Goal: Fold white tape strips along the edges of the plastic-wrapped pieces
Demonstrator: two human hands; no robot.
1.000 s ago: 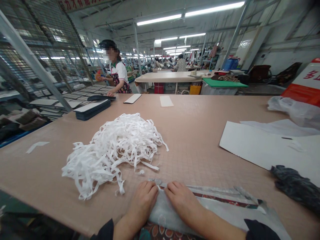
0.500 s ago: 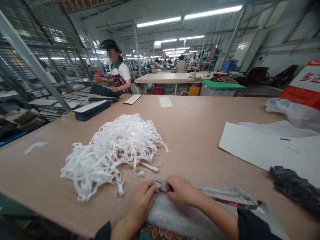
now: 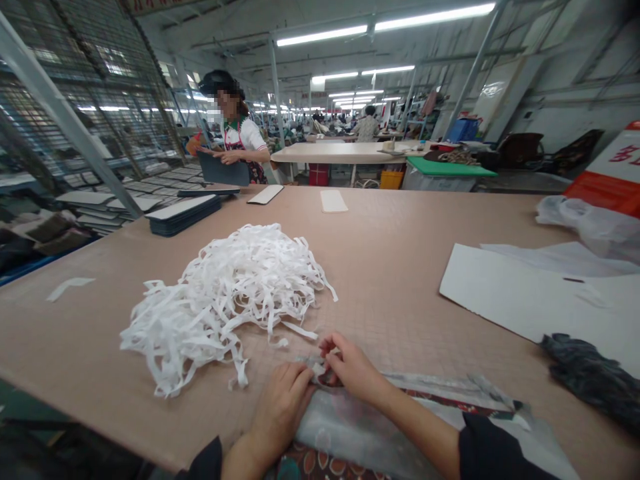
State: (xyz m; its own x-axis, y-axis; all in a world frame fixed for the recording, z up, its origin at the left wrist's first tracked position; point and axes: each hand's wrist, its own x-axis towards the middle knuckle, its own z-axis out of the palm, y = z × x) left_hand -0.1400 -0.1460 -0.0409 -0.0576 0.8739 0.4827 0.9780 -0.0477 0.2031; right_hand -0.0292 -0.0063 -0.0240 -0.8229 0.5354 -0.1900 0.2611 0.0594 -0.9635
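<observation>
A translucent grey sheet of film or thin cloth (image 3: 370, 427) lies at the table's near edge, with patterned fabric (image 3: 325, 463) in dark brown with petal shapes showing below it. My left hand (image 3: 280, 410) is closed on the sheet's far left corner, thumb and fingers together. Just right of it, my right hand (image 3: 353, 370) is over the same corner, its fingers loosely curled and apart with nothing visible between them. Its lower fingers partly hide the corner. A large heap of white strips (image 3: 240, 287) lies beyond my hands to the left.
White board (image 3: 520, 300) and a dark crumpled cloth (image 3: 595, 373) lie on the right, near a clear plastic bag (image 3: 575, 213). A stack of dark, white-topped panels (image 3: 185, 213) stands at the far left. Behind it, a co-worker (image 3: 243, 143) holds a dark panel (image 3: 225, 168).
My right hand has lifted slightly up and left, and its fingers have loosened from the sheet's corner. My left hand stays there. The co-worker has tilted the dark panel upright.
</observation>
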